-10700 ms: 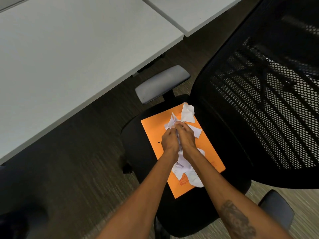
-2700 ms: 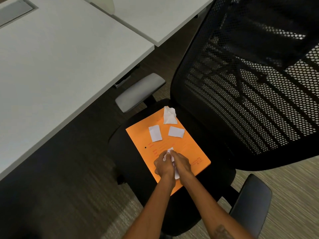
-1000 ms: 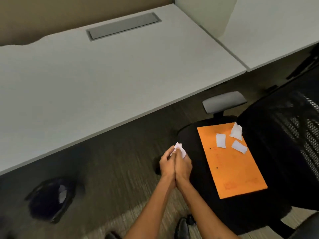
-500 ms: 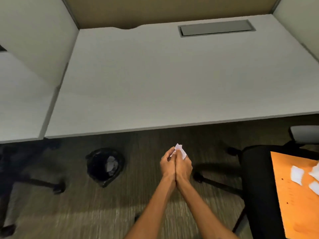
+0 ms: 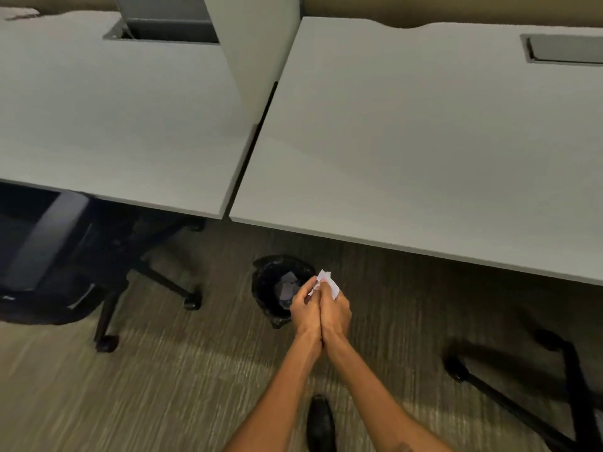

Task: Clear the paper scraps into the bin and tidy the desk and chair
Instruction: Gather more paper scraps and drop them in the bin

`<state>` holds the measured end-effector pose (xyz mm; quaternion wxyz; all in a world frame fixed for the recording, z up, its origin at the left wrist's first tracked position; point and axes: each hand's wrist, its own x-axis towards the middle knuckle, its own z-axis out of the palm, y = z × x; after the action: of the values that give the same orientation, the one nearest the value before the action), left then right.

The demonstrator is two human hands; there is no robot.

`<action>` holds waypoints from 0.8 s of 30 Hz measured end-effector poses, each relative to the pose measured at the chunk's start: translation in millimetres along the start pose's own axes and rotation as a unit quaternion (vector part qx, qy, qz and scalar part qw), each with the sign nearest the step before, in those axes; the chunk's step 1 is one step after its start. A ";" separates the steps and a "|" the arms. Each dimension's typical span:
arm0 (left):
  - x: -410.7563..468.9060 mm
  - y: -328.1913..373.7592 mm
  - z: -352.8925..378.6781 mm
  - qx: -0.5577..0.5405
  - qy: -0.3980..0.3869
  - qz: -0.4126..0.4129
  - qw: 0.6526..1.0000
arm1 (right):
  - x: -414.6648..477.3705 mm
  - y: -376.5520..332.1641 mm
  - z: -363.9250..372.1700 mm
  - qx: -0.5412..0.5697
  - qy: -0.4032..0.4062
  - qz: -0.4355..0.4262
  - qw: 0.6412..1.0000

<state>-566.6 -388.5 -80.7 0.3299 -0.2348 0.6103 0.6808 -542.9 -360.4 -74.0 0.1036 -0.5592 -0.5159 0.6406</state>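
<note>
Together, the fingers of both hands press palm to palm around a small wad of white paper scraps [image 5: 326, 282], whose crumpled tips stick out above the fingertips. The left hand [image 5: 305, 309] and the right hand [image 5: 336, 311] touch along their whole inner edges, from the fingers down to the wrists, so the wad is clamped between them and most of it is hidden. Both bare forearms run down and outward toward the lower edge of the view.

Just past the hands, and partly covered by the left one, stands a small round black bin [image 5: 277, 285] on the floor. It has a dark liner, and pale crumpled paper lies inside it. The held wad hangs over the bin's right rim, or just beside it; which of the two I cannot tell.

Below the forearms, the toe of a black shoe [image 5: 321, 422] rests on the striped grey-brown carpet [image 5: 163, 386].

Beyond the bin, two pale grey desks meet along a narrow dark gap: the left desk [image 5: 114, 125] and the right desk [image 5: 424, 141]. An upright divider panel [image 5: 261, 44] rises between them at the back. The right desk has a closed grey cable hatch [image 5: 564, 48] near its far corner.

At far left, a black office chair [image 5: 65, 256] sits partly under the left desk, its wheeled legs spread on the carpet. At lower right, the black wheeled base of another chair [image 5: 522, 402] shows.
</note>
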 end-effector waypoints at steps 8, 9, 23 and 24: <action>63.6 17.5 -53.9 -0.027 0.074 0.009 0.997 | 9.1 9.6 78.3 -0.056 -0.059 0.001 0.997; 69.1 19.6 -56.2 -0.034 0.079 0.005 0.996 | 12.2 9.6 84.5 -0.060 -0.064 0.001 0.996; 138.1 28.0 -71.4 0.024 0.109 -0.034 0.993 | 67.6 17.7 135.4 -0.071 -0.108 0.087 0.988; 142.1 27.2 -72.2 0.016 0.124 -0.042 0.991 | 73.4 21.8 137.8 -0.070 -0.114 0.099 0.986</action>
<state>-688.2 -437.6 -175.4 0.2836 -0.3376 0.6469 0.6222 -672.6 -393.2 -157.4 -0.0590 -0.5372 -0.5095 0.6696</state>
